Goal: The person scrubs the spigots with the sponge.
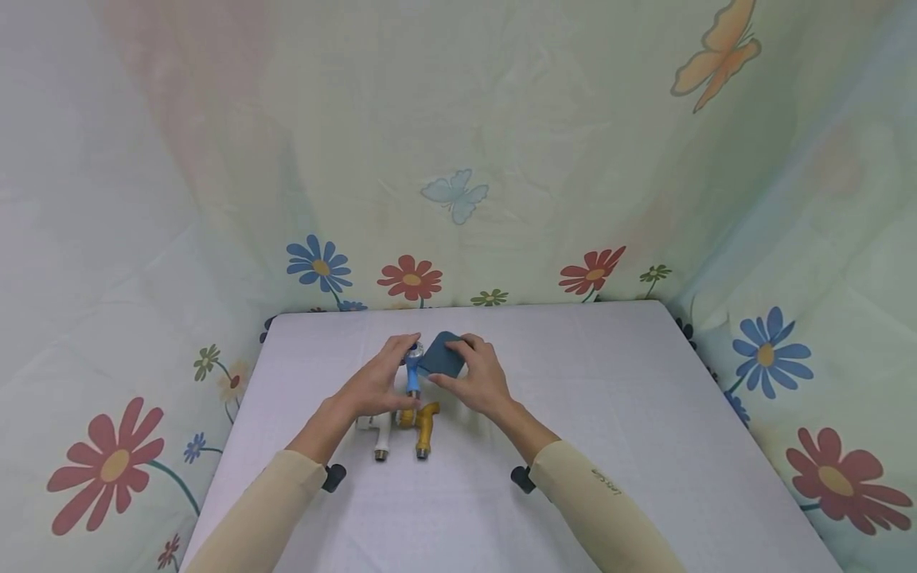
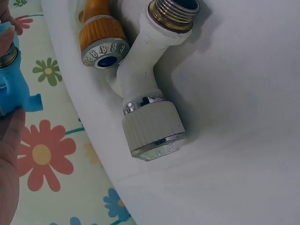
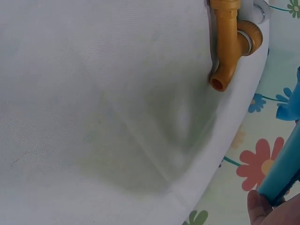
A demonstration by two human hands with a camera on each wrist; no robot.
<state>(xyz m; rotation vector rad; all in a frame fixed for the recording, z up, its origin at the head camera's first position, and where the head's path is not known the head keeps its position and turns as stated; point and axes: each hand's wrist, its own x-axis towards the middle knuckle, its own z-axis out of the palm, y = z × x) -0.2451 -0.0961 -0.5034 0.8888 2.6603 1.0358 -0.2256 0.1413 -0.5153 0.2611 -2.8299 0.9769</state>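
Above the table, my left hand (image 1: 376,386) grips a blue tap (image 1: 412,378) with a silver-rimmed knob and a threaded metal end. My right hand (image 1: 481,378) holds a flat, dark teal pad (image 1: 442,354) with rounded corners, close against the blue tap; whether they touch I cannot tell. The right wrist view shows the teal pad (image 3: 286,164) edge-on, with a darker underside, just below the blue tap's spout (image 3: 291,104). A white tap (image 2: 152,122) and an orange-yellow tap (image 2: 103,42) lie side by side on the table, beneath my left hand.
A white cloth covers the table (image 1: 609,398). Behind it and at both sides hangs a curtain (image 1: 530,199) printed with flowers and butterflies. Dark clips (image 1: 686,328) grip the cloth at the table's far corners.
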